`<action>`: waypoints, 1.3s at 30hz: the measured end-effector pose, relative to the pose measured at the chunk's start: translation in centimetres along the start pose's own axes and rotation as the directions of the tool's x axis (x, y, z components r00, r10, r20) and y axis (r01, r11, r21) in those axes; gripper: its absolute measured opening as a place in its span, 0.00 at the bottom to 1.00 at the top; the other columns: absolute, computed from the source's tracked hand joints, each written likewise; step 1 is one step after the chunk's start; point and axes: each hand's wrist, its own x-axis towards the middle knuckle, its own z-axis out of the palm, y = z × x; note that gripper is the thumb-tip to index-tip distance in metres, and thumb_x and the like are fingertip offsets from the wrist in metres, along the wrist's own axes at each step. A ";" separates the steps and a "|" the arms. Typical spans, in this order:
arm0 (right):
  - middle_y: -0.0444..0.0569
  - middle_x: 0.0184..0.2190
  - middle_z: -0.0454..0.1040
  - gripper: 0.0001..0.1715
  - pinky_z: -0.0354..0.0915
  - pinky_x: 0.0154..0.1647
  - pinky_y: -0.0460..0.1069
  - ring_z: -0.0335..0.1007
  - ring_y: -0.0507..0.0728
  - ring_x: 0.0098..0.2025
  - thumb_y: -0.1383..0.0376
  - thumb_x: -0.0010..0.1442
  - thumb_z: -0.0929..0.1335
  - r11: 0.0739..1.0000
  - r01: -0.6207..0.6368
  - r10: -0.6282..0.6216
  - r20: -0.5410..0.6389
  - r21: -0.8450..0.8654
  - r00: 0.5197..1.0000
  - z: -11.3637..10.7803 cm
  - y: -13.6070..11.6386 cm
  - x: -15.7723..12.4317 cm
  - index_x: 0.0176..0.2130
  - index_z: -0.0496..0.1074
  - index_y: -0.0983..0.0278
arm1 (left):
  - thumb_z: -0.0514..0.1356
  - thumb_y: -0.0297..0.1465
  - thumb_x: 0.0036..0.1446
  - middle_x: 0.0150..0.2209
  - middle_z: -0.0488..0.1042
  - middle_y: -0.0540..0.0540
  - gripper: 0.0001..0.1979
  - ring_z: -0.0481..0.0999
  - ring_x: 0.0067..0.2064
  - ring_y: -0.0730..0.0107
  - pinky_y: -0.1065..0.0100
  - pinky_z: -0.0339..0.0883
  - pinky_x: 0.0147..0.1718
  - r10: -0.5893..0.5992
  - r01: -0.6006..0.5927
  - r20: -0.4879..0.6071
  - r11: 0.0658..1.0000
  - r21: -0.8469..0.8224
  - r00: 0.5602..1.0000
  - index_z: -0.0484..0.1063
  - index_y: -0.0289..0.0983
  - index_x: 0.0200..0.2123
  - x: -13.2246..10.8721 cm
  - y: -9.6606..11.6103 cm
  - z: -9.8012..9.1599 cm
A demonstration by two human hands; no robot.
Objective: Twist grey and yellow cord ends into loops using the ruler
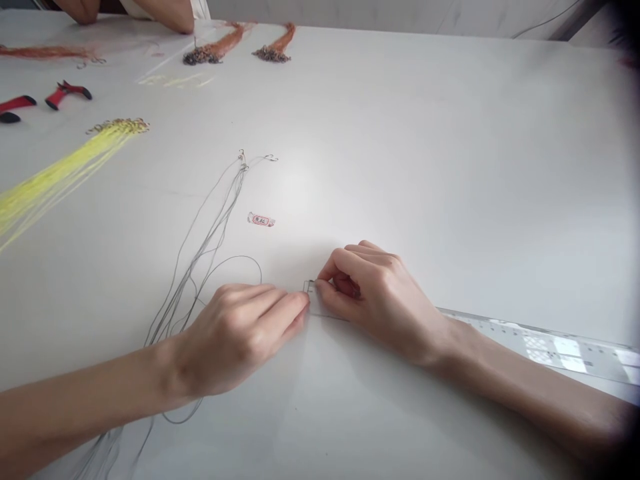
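Note:
My left hand [245,333] is closed, its fingertips pressed together at the end of a clear ruler [493,328]. A thin grey fishing line [227,261] loops round and disappears behind this hand; what the fingertips hold is hidden. My right hand [370,287] pinches a small dark piece [313,281] at the ruler's end, too small to make out fully. The ruler runs beneath my right hand and forearm. Left of my hands lies a bundle of grey lines [187,275], with small metal hooks [243,159] at its far end.
A small printed label [261,220] lies beyond my left hand. Yellow lines with hooks [75,163] and red-handled pliers [67,95] are at left. Orange bundles with dark hooks [203,55] lie at the back, near another person's arms [170,13].

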 end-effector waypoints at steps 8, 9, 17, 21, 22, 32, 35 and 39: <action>0.40 0.17 0.59 0.12 0.56 0.30 0.46 0.52 0.48 0.21 0.76 0.52 0.63 1.000 -0.009 0.009 0.009 0.005 1.000 0.0 -0.1 0.1 0.23 0.57 0.63 | 0.56 0.19 0.55 0.20 0.69 0.53 0.07 0.62 0.19 0.79 0.72 0.58 0.19 -0.004 0.004 -0.026 1.000 0.010 1.000 0.68 0.34 0.27 -0.1 -0.1 -0.1; 0.40 0.17 0.59 0.12 0.56 0.30 0.46 0.52 0.48 0.21 0.76 0.52 0.63 1.000 -0.009 0.009 0.010 0.005 1.000 0.0 -0.1 0.1 0.23 0.57 0.63 | 0.56 0.19 0.55 0.20 0.69 0.54 0.07 0.62 0.19 0.79 0.72 0.58 0.19 -0.007 0.007 -0.026 1.000 0.011 1.000 0.67 0.34 0.27 -0.1 -0.1 0.0; 0.39 0.17 0.58 0.12 0.57 0.29 0.45 0.52 0.48 0.21 0.76 0.52 0.63 1.000 -0.015 0.015 0.009 0.003 1.000 0.0 -0.2 0.1 0.22 0.57 0.64 | 0.56 0.18 0.54 0.17 0.65 0.55 0.08 0.56 0.19 0.79 0.72 0.55 0.17 0.002 -0.002 -0.113 1.000 -0.005 0.994 0.68 0.34 0.26 0.1 0.0 0.1; 0.39 0.16 0.58 0.12 0.57 0.29 0.45 0.52 0.48 0.21 0.76 0.52 0.63 1.000 -0.017 0.017 0.006 0.009 1.000 -0.1 -0.2 0.1 0.22 0.57 0.64 | 0.56 0.18 0.54 0.17 0.65 0.55 0.08 0.56 0.19 0.79 0.72 0.55 0.17 0.006 -0.007 -0.111 1.000 -0.011 0.994 0.68 0.33 0.25 0.2 -0.1 0.1; 0.39 0.16 0.58 0.13 0.57 0.29 0.45 0.53 0.48 0.21 0.76 0.51 0.63 1.000 -0.020 0.020 0.007 0.010 1.000 -0.1 -0.2 0.1 0.22 0.57 0.64 | 0.57 0.19 0.54 0.17 0.65 0.54 0.08 0.56 0.19 0.79 0.72 0.55 0.17 0.004 -0.005 -0.109 1.000 -0.009 0.994 0.69 0.33 0.25 0.2 -0.1 0.1; 0.39 0.16 0.58 0.12 0.57 0.29 0.45 0.54 0.48 0.21 0.77 0.51 0.63 1.000 -0.025 0.025 0.009 0.011 1.000 0.0 -0.1 0.2 0.22 0.57 0.65 | 0.57 0.19 0.53 0.17 0.66 0.54 0.07 0.57 0.19 0.79 0.73 0.56 0.17 -0.018 0.015 -0.096 1.000 -0.027 0.995 0.70 0.32 0.25 0.2 -0.1 0.1; 0.39 0.16 0.58 0.13 0.57 0.29 0.45 0.54 0.48 0.21 0.77 0.51 0.63 1.000 -0.018 0.018 0.008 0.015 1.000 0.0 -0.1 0.1 0.22 0.56 0.64 | 0.57 0.19 0.53 0.18 0.67 0.54 0.07 0.57 0.19 0.79 0.72 0.56 0.17 -0.013 0.011 -0.083 1.000 -0.027 0.996 0.70 0.32 0.26 0.2 -0.2 0.2; 0.39 0.16 0.58 0.12 0.57 0.30 0.45 0.54 0.48 0.21 0.77 0.51 0.63 1.000 -0.025 0.025 0.014 0.015 1.000 0.0 -0.1 0.1 0.22 0.56 0.64 | 0.56 0.19 0.54 0.18 0.67 0.53 0.07 0.60 0.18 0.79 0.72 0.57 0.17 -0.004 0.002 -0.064 0.999 -0.036 0.998 0.70 0.32 0.26 0.0 -0.2 0.3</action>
